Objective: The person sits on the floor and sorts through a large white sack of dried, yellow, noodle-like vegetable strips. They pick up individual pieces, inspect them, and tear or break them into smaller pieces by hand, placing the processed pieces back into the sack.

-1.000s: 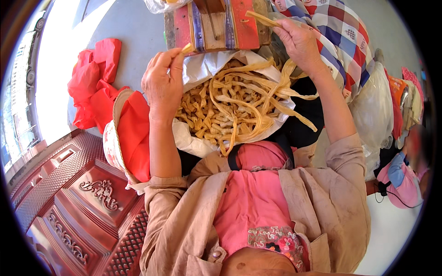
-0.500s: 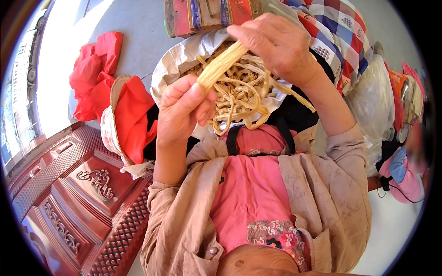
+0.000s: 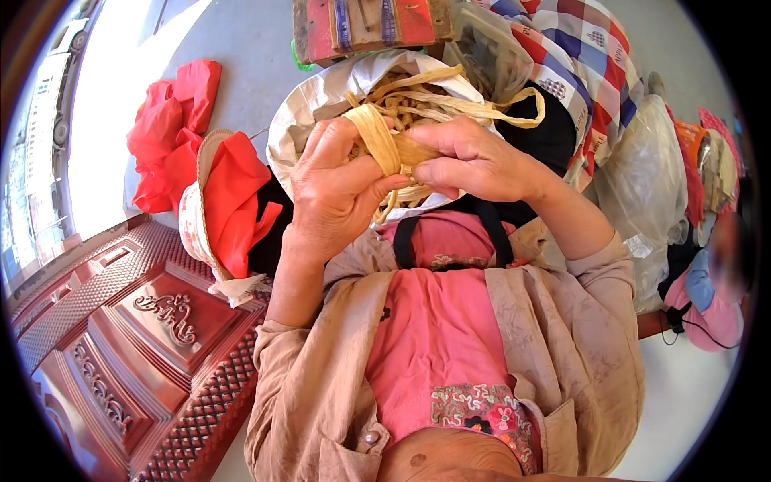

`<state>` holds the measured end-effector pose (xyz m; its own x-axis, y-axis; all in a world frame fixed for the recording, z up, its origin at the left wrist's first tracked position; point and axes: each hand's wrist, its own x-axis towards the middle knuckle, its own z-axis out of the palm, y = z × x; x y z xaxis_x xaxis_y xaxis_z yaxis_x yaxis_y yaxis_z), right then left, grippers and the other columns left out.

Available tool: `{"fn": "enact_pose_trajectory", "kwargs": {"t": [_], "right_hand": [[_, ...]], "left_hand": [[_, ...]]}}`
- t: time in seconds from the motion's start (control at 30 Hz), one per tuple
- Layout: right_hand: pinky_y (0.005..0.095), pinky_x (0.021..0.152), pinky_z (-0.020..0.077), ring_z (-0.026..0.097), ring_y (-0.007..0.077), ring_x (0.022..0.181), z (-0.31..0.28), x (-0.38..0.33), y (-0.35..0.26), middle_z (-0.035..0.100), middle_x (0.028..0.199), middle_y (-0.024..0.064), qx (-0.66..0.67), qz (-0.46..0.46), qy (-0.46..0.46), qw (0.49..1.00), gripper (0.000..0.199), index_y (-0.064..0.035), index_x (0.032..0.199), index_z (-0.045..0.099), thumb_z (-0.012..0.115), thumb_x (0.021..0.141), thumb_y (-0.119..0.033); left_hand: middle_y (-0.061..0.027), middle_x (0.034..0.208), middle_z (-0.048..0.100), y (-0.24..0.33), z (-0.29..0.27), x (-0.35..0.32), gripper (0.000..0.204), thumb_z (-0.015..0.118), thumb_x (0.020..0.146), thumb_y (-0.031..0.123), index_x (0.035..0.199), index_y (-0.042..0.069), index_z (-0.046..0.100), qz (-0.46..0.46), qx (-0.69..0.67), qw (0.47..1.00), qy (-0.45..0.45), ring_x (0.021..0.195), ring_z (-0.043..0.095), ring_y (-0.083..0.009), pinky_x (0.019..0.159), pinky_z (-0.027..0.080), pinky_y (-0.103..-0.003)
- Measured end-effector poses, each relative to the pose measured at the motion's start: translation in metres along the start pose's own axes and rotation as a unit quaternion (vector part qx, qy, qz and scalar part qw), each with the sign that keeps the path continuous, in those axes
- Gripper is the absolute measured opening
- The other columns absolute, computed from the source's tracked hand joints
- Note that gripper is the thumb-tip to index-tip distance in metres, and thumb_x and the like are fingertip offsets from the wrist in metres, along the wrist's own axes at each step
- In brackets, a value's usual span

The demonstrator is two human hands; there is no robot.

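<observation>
A pale yellow, flat fibrous strip (image 3: 375,138) is folded over in a loop between my two hands, above an opened white sack (image 3: 291,112). My left hand (image 3: 333,181) is closed round one side of the loop, thumb toward the middle. From the other side my right hand (image 3: 474,163) pinches the strip close to the left fingertips. A loose tail of strip (image 3: 526,120) curves out past the sack's right rim. Inside the sack lie many knotted, tan pieces of similar material (image 3: 409,103), partly hidden behind my hands.
A worn red wooden stool (image 3: 373,28) stands beyond the sack. Red cloth (image 3: 173,132) and a brimmed hat (image 3: 197,221) lie at left, near a dark red ornamented panel (image 3: 161,321). Checked fabric (image 3: 590,72) and a clear plastic bag (image 3: 642,193) are at right.
My right hand has come down and inward to meet the left. The strip, stretched out flat before, is now bent into a loop, and its long tail has swung up to the right.
</observation>
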<state>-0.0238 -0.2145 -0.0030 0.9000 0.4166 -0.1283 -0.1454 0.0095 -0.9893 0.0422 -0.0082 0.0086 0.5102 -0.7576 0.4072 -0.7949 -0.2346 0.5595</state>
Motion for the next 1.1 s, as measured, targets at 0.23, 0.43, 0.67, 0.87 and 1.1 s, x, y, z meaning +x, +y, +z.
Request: {"fn": "enact_pose_trajectory", "kwargs": {"t": [0.23,0.43,0.67,0.87,1.1], "right_hand": [[0.0178,0.042,0.0288,0.039,0.0006,0.047,0.008,-0.002,0.012,0.05,0.061,-0.0052,0.237,0.069,0.078,0.966,0.019,-0.0025,0.092,0.064,0.065,0.091,-0.022],[0.018,0.04,0.0234,0.032,0.0009,0.045,0.011,0.0,0.02,0.044,0.059,-0.0067,0.477,-0.022,0.054,0.877,0.01,-0.0052,0.09,0.061,0.065,0.088,-0.014],[0.0168,0.042,0.0238,0.037,0.0007,0.047,0.006,0.001,0.026,0.048,0.062,-0.0045,0.387,0.016,0.034,0.921,0.009,-0.0066,0.092,0.059,0.062,0.085,-0.012],[0.0152,0.044,0.0292,0.04,-0.0004,0.052,0.005,-0.001,0.032,0.055,0.074,-0.0036,0.26,0.026,0.162,0.951,0.019,-0.0061,0.103,0.059,0.063,0.085,-0.01],[0.0132,0.046,0.0289,0.04,-0.0026,0.054,0.018,0.003,0.026,0.057,0.089,-0.0055,0.177,-0.026,0.159,0.971,0.034,-0.0052,0.122,0.057,0.062,0.09,-0.017]], "left_hand": [[-0.0095,0.096,0.058,0.017,0.017,-0.005,0.022,0.081,0.069,0.01,0.084,0.001,0.069,-0.021,-0.004,1.0,-0.021,0.08,0.061,-0.0207,0.066,0.051,-0.03],[-0.0147,0.124,0.056,0.013,0.029,-0.004,0.016,0.079,0.071,0.011,0.085,0.006,0.072,0.079,0.202,0.964,0.155,0.112,0.053,-0.029,0.087,0.046,-0.034],[-0.0134,0.126,0.06,0.009,0.025,-0.002,0.011,0.073,0.073,0.013,0.084,0.012,0.073,0.016,0.171,0.962,0.211,0.125,0.048,-0.0298,0.107,0.029,-0.045],[-0.0046,0.086,0.065,0.002,0.024,-0.014,0.01,0.073,0.075,0.009,0.083,0.006,0.069,0.039,0.093,0.978,0.185,0.075,0.062,-0.0204,0.072,0.045,-0.032],[-0.0049,0.065,0.061,0.003,0.041,-0.023,0.02,0.076,0.078,0.018,0.083,0.002,0.065,-0.168,-0.092,0.977,0.096,0.056,0.057,-0.0172,0.054,0.043,-0.03]]}}
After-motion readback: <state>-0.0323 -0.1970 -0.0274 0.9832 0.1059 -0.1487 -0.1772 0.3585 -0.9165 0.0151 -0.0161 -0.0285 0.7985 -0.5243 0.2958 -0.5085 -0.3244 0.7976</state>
